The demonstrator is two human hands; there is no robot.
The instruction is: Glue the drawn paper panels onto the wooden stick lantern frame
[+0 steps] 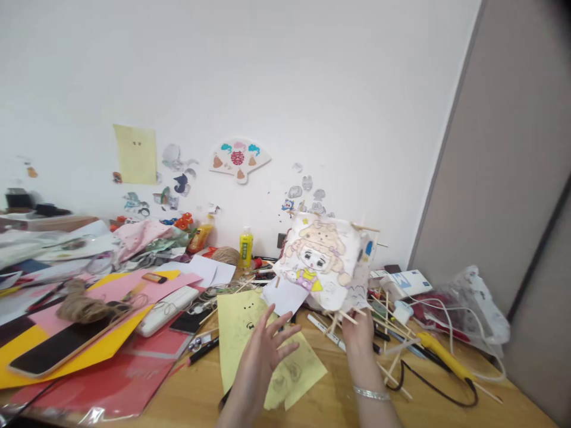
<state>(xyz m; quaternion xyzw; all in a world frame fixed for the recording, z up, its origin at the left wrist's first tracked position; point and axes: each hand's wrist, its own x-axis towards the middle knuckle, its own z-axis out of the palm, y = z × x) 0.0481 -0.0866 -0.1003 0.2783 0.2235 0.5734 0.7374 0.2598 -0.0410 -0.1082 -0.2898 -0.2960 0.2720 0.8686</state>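
A handmade stick-framed lantern [319, 261] covered in white sheet is held up above the table, tilted, with a cartoon girl drawn on its front side. My right hand [359, 330] grips it from below at its lower right corner; the fingers are partly hidden behind it. My left hand [266, 345] is raised to the left of the lantern, fingers spread, touching nothing. Below that hand lies a yellow paper sheet [234, 321] with pencil drawings. A white marker [328, 333] rests on the table between my hands.
Left, a phone [66, 339], twine [82, 306], a white power strip [167, 310] and coloured papers crowd the table. At right lie a yellow-handled hot tool [446, 355] with a black cord, thin sticks and a plastic bag [477, 309]. A yellow bottle [245, 246] stands near the wall.
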